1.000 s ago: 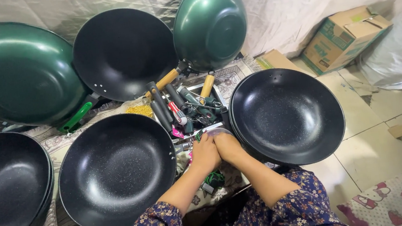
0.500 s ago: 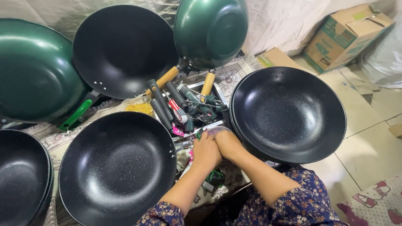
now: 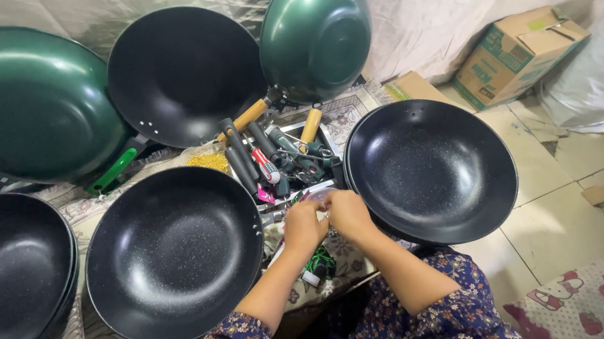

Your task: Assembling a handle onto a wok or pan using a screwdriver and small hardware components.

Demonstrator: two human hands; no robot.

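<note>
Almost nothing is moving since half a second ago: our two hands are staying pressed together in the same spot, and the pans around them are lying just as they were.

We are holding our left hand (image 3: 302,225) and right hand (image 3: 349,213) side by side, fingertips meeting over a small clear packet (image 3: 317,195). We are guessing at the packet, because it is tiny and partly hidden. Both grips are looking closed in a pinch on it, but we cannot tell for sure how tight they are.

The packet is sitting between two black pans: the near pan (image 3: 174,252) on our left and the right pan (image 3: 431,169) on our right. Just beyond our fingers a tray of tools (image 3: 280,160) is lying, full of dark and wooden handles. Green pans (image 3: 22,102) are leaning against the cloth at the back, and a cardboard box (image 3: 518,53) is sitting on the floor far to the right.

We are thinking the step in hand is opening or picking at this little packet. The next move is calling for a small, careful pull with the fingertips, so nothing spills among the handles.
</note>
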